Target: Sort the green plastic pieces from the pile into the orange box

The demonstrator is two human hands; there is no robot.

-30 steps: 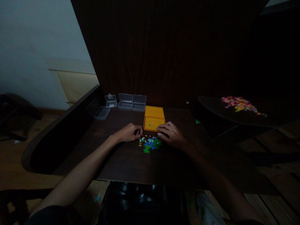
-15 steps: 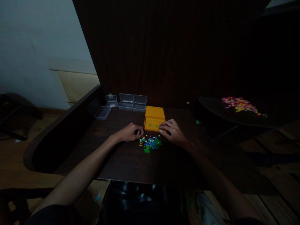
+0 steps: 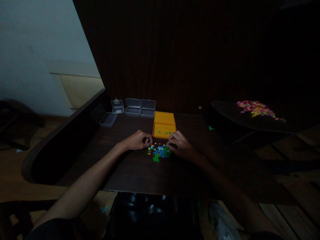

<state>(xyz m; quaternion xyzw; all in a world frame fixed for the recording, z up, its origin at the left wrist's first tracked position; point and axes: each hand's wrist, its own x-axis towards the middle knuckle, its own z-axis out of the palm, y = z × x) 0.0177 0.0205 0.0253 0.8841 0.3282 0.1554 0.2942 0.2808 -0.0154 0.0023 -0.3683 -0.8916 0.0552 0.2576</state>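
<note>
Only three green pieces lie in our yellow box; the mixed pile sits outside, nearer us. Our left hand and right hand curl, grip unclear.

**Dim room, perhaps a home**

Pale wall fills the upper left; brown floor shows at the left edge; the dark wooden worktop and tall back panel at centre look like household furniture.
</note>
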